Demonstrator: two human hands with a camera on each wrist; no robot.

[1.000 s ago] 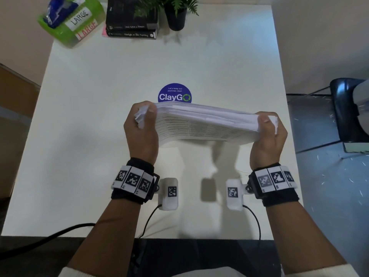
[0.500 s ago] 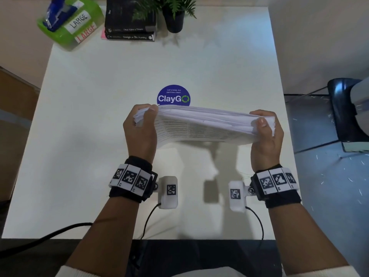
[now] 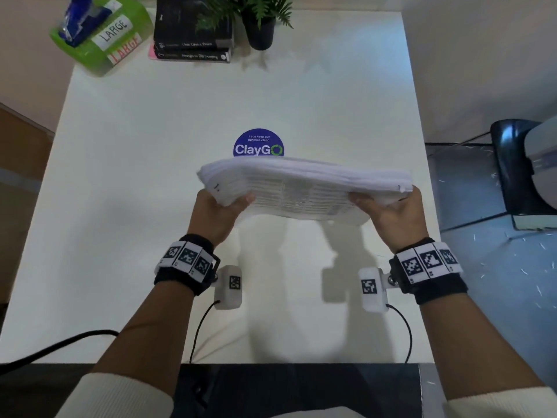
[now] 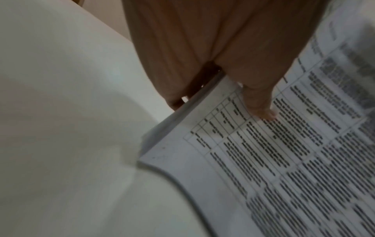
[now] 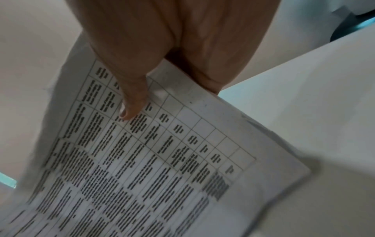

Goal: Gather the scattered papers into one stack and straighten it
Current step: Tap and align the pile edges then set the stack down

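A thick stack of printed papers point(image 3: 304, 185) hangs above the white table point(image 3: 150, 176), held on edge with its top edge toward me. My left hand point(image 3: 221, 206) grips its left end and my right hand point(image 3: 384, 206) grips its right end. In the left wrist view the left thumb point(image 4: 257, 102) lies on the printed sheet point(image 4: 284, 160), the other fingers behind the stack. In the right wrist view the right thumb point(image 5: 131, 102) presses the printed page point(image 5: 152, 160), the other fingers hidden behind it.
A blue round ClayGo sticker point(image 3: 258, 143) lies on the table just beyond the stack. At the far edge stand a green box marked LARGE point(image 3: 102, 34), stacked black books point(image 3: 193, 34) and a potted plant point(image 3: 260, 22). A dark chair point(image 3: 518, 167) stands right of the table.
Both hands slid from the stack's upper corners to lower on its ends. The stack's top edge has tipped toward me.
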